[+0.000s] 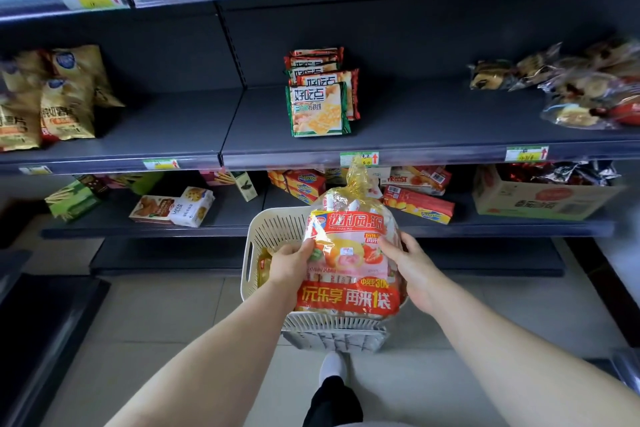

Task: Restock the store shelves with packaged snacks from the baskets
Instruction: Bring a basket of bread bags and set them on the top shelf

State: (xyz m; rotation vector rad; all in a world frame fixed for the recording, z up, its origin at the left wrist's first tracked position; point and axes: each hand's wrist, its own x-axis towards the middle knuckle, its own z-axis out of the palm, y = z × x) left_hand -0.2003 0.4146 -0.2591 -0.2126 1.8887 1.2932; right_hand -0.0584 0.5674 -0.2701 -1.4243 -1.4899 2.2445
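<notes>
Snack bag (349,253) held over white basket (277,229), six o'clock from biscuit packs (318,107) on shelf (433,121); left hand (291,262) curled round its nine o'clock edge, right hand (408,263) gripping three o'clock edge.

- My left hand (292,262) and right hand (412,270) grip a big bag of pies (349,253) by its sides (twisted top pointing up).
- It hangs over a white slotted basket (277,229).
- On the dark shelf (450,139) ahead, biscuit packs (320,107) stand stacked, well apart from the chip bags (65,104) at left.
</notes>
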